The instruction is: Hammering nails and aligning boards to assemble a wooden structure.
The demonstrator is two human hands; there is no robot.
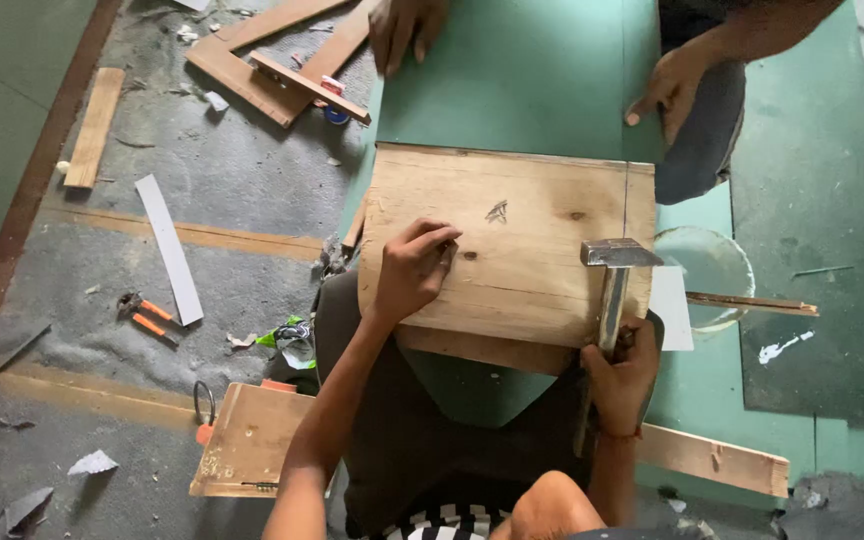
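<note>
My left hand point(414, 268) rests on a pale wooden board point(522, 215), fingers pinched together near its middle; whether they hold something small there I cannot tell. My right hand point(620, 378) grips the handle of a metal hammer point(616, 262), whose head lies over the board's right side. The board sits on a large green panel point(512, 70). At the top, another person's two hands point(404, 28) point(664, 88) press on the green panel.
A wooden frame piece point(277, 62) lies at the upper left. Orange-handled pliers point(150, 318) and a white strip point(170, 248) lie on the grey floor. A clear round container point(714, 268) sits right of the board. A long plank point(252, 440) runs under my arms.
</note>
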